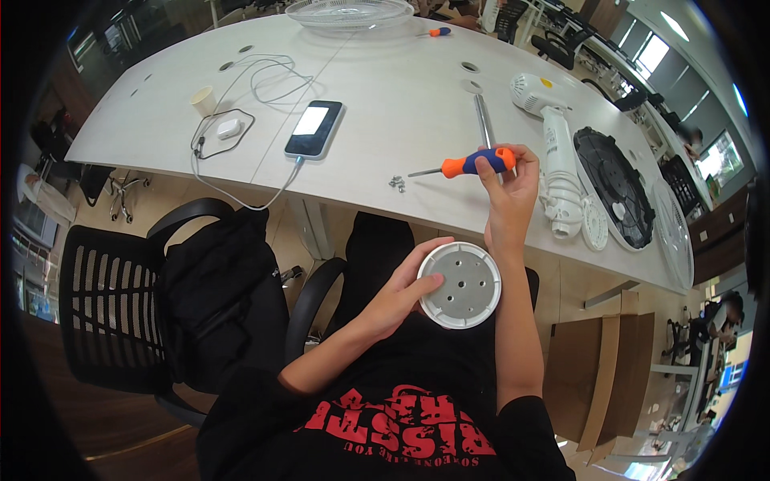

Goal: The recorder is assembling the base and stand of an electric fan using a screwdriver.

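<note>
My left hand [399,290] grips a round white part with a grey metal plate [472,303] set in it, thumb on the plate's face. Several holes dot the plate, which I hold above my lap, off the table edge. In my right hand [513,196] is a screwdriver with an orange and blue handle [481,163], its shaft pointing left over the table. A small pile of screws [397,183] lies just left of its tip. Behind the right hand, a shiny metal tube [483,116] rests on the table, its near end partly hidden.
At right lie a white fan body [559,152], a black round part [611,184] and a clear cover [674,236]. A phone [315,128] on a cable, a paper cup [204,101] and another screwdriver [439,32] are also on the table. An office chair [112,297] stands left; a cardboard box [581,365], right.
</note>
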Demonstrator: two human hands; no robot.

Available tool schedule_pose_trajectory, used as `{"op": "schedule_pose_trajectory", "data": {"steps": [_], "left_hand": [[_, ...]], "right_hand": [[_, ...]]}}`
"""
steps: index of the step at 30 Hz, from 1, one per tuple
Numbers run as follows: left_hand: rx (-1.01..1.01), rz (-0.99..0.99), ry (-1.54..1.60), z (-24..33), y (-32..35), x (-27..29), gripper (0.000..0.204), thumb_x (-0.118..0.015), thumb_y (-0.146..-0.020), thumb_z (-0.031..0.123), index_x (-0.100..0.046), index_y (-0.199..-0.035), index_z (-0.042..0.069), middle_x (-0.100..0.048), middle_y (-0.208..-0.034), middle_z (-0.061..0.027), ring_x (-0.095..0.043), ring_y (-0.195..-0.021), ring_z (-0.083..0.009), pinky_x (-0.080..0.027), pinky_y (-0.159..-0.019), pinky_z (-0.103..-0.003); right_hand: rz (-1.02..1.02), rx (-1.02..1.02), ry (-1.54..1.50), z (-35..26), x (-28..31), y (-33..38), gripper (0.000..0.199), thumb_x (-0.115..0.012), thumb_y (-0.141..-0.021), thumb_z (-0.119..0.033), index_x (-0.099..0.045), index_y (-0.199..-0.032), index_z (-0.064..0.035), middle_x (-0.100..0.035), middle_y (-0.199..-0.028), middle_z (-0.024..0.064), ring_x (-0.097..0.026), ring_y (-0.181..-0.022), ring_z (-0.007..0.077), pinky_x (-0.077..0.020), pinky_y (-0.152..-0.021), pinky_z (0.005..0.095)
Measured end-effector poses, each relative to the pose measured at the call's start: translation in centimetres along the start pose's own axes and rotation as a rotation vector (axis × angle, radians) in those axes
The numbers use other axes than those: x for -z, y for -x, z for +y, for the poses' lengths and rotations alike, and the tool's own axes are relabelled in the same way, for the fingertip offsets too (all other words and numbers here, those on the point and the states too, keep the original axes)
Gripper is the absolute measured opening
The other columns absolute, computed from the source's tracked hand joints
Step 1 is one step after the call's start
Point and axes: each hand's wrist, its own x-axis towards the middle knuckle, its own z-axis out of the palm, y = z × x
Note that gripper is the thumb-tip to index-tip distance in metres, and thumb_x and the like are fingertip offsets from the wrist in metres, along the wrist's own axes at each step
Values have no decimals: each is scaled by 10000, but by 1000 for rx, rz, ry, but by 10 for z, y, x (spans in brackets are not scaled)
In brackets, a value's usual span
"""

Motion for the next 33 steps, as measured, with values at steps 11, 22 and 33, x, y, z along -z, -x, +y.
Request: {"op": "schedule_pose_trajectory", "data": {"steps": [11, 22, 33], "left_hand": [[5, -20, -8, 2, 5, -4, 598, -585, -971, 179, -356, -1519, 108, -510, -1389, -54, -530, -1253, -152, -483, -1006, -324], [18, 7, -10, 0, 1, -6, 619, -578, -962, 162, -338, -1527, 82, -501, -1414, -84, -505, -1288, -171, -434, -1067, -343], [11, 26, -13, 3, -1, -7, 655, -604, -947, 192, -332, -1531, 74, -492, -1433, -90, -496, -1305, -190, -414, -1083, -358]], "right_hand": [[-26, -8, 2, 8, 0, 3, 452, -764, -857, 19, -474, -1199, -36, -534, -1169, 108, -613, -1143, 216, -519, -956, 334], [-10, -24, 5, 14, 2, 1, 437, -764, -846, 14, -486, -1180, -31, -548, -1121, 106, -589, -1051, 175, -537, -910, 320], [10, 27, -7, 6, 8, -4, 435, -761, -849, 18, -481, -1177, -31, -549, -1118, 111, -589, -1070, 182, -544, -904, 323]]}}
